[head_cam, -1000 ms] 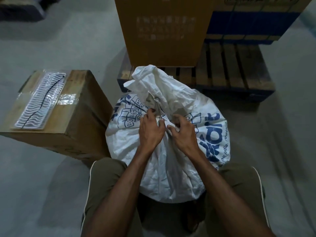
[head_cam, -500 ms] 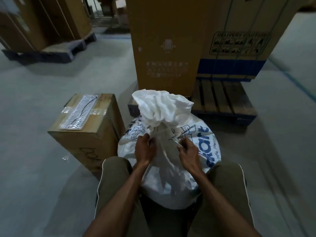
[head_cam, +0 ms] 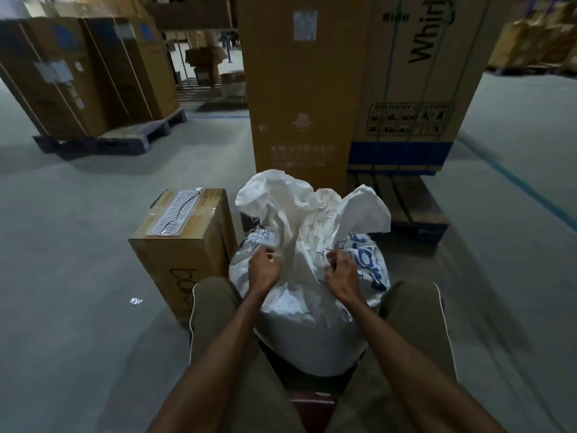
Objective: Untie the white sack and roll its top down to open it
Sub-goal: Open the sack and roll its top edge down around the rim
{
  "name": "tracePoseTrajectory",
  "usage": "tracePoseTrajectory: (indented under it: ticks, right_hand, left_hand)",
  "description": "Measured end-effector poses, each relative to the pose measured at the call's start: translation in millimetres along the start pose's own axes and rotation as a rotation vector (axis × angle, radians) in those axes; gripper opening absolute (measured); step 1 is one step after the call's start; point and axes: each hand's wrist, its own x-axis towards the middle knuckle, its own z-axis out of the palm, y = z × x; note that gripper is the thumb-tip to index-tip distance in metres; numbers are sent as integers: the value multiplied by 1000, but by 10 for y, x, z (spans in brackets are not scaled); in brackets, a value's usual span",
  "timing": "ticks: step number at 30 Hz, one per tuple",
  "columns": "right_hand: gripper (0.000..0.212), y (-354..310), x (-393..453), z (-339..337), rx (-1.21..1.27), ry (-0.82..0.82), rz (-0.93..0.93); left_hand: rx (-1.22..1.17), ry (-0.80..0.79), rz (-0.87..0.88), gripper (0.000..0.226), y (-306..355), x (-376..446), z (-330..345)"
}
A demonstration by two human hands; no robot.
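A full white sack point(head_cam: 312, 314) with blue print stands on the floor between my knees. Its loose top point(head_cam: 299, 207) fans upward in crumpled folds, spread wide to left and right. My left hand point(head_cam: 263, 270) is closed on the sack's fabric at the left of the neck. At the right of the neck my right hand point(head_cam: 342, 273) grips fabric too, about a hand's width from the other. I cannot make out any tie or string at the neck.
A small cardboard box point(head_cam: 184, 245) with a blister pack on top stands just left of the sack. Tall cartons point(head_cam: 299, 98) on a wooden pallet point(head_cam: 406, 204) rise right behind it. More boxed pallets point(head_cam: 84, 82) stand at far left. A bit of foil litter point(head_cam: 135, 301) lies on the grey floor.
My hands have drawn apart at the neck, and the sack's top has spread open wider. The camera has tilted up, showing more of the warehouse.
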Motion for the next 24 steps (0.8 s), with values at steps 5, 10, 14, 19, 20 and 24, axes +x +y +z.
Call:
tracePoseTrajectory:
  ticks: [5,10,14,19,20,24]
  right_hand:
    - [17,33,-46,-7,0,60,11]
    - [22,116,124,61,-87,92,17]
    - [18,64,436,82,-472,94,-11]
    - [22,105,976,177,-720,-35,-116]
    - [22,163,1066,205,-703,-51,-152]
    - [16,431,1207,312,-583,-51,-176]
  left_hand:
    - [44,-113,95,22,189,-25,124]
    - [124,-201,167,23,285,90,336]
    - [150,-256,244,23,341,308,547]
    - [187,-241,449,23,521,709,753]
    - [195,-241,491,23,576,796,792]
    - [364,-282,657,27,710,1155,1049]
